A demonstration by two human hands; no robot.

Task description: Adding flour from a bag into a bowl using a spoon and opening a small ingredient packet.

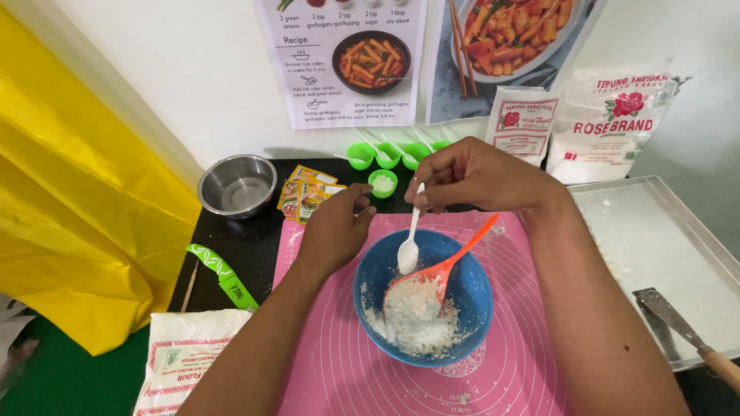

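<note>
My right hand (470,179) pinches a small white plastic spoon (409,245) by its handle tip, bowl hanging over the round blue plastic bowl (470,296) of crumbly white dough (412,317). My left hand (333,227) rests loosely curled, empty, beside the rim. The spoon looks light and slippery; the dough soft and sticky. An orange spatula (455,258) crowds the bowl; the pink silicone mat (516,370) offers room.

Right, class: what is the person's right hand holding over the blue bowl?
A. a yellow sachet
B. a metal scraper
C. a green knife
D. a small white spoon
D: the right hand pinches the handle of a small white spoon whose bowl hangs over the blue bowl, beside the orange spatula resting in the white dough.
</note>
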